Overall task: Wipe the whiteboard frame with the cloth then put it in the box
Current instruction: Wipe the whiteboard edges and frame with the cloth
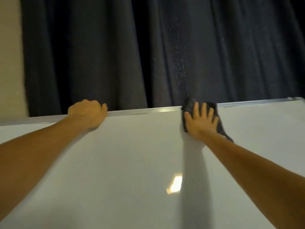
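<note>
A large whiteboard fills the lower half of the view, with a silver metal frame along its top edge. My left hand is curled over the top frame at the left, gripping it. My right hand lies flat with fingers spread, pressing a dark grey cloth against the top frame and the board's upper edge. Part of the cloth hangs out below my wrist at the right. No box is in view.
A dark blue curtain hangs close behind the board, with pale specks in front of it above the cloth. A strip of beige wall shows at the far left. A lamp's reflection glints on the board.
</note>
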